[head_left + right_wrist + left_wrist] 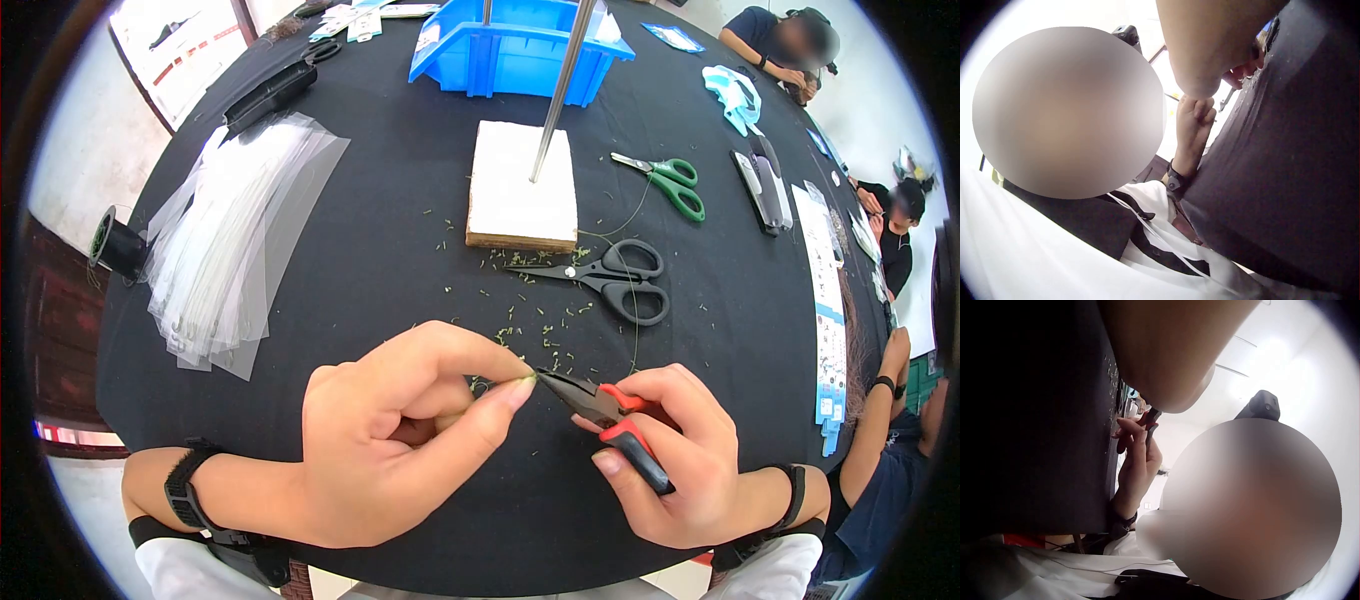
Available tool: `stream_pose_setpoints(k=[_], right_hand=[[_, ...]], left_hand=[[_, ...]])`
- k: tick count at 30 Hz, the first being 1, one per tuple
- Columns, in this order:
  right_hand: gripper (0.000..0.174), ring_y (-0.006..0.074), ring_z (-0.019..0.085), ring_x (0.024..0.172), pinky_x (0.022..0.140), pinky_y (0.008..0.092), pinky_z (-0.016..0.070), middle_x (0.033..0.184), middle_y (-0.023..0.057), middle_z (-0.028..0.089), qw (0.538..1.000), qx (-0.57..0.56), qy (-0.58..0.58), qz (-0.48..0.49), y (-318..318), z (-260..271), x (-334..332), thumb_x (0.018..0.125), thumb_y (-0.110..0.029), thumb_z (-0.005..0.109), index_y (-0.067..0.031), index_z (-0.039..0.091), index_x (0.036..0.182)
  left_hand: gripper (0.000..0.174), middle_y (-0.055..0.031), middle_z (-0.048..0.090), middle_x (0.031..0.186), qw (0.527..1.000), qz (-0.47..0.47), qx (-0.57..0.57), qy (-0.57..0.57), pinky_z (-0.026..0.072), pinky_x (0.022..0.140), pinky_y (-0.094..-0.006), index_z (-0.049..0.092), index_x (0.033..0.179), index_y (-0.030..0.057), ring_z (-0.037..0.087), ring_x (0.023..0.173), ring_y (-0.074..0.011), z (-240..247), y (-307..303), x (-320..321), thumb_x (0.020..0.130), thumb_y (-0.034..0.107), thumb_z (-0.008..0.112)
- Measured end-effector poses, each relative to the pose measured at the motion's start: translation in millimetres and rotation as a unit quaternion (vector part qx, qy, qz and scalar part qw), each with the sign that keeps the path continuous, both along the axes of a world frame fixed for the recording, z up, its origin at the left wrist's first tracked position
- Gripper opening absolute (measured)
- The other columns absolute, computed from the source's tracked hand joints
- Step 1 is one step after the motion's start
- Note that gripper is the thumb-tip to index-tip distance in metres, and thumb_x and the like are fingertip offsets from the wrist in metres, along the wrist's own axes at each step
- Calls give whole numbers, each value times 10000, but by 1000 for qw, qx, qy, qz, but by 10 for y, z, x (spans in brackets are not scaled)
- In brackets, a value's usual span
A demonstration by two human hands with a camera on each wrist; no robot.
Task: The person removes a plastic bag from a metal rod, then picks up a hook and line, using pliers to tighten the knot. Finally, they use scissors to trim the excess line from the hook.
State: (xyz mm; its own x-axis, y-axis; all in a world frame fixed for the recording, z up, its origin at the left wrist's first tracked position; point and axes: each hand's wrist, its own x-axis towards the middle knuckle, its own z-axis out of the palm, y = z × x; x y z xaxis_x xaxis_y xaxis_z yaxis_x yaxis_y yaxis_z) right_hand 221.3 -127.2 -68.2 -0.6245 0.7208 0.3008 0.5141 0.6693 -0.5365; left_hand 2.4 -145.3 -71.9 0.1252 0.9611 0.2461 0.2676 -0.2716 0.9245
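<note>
Head view | left hand (360,440): finger and thumb pinch a tiny green bit (537,374) | right hand (690,450): fingers curl round pliers (595,402), nose slanting away, leftward, to that pinch

On the table (385,200), a rod (558,100) rises from the block (520,185). Behind the block is a bin (500,62). To its left lie overlapping plastic sleeves (235,240), with a tray (270,98) at their far end and a spool (122,247) beyond them, farther left. One pair of scissors (675,172) lies right of the block, then a stapler (768,185). Before it lie clippings (545,330) and, toward the right, another pair of scissors (612,270). Pliers (590,402) are nearer the person than the block.
</note>
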Motion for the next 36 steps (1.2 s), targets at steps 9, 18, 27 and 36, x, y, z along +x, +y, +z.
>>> stream_pose_setpoints(k=[9,18,27,36], right_hand=[[223,221,555,618,499,289,446,812,118,528,1000,-9,29,2,-7,-35,33,658,-76,760,28,616,792],[256,177,515,542,442,264,411,729,93,509,1000,-2,15,10,47,2,72,670,-172,784,24,626,713],[236,202,535,556,447,279,421,737,109,525,997,75,-8,0,120,-16,74,655,-141,781,22,615,690],[225,193,538,555,446,271,417,742,113,533,999,43,3,-9,108,-16,74,675,-138,774,22,616,694]], left_hand=[[80,32,515,513,998,-33,-49,33,225,431,-184,581,928,-30,355,446,21,62,-5,-14,866,21,583],[150,5,548,568,994,-79,-78,1,293,430,-191,637,907,-21,417,455,-11,18,16,-19,918,91,537],[203,26,479,530,983,-59,-171,-31,252,404,-189,609,865,-37,352,430,-8,45,10,-26,946,115,500],[238,-119,563,803,977,-34,-135,-161,394,451,-193,538,827,-22,511,633,-76,-14,24,68,960,145,434]])
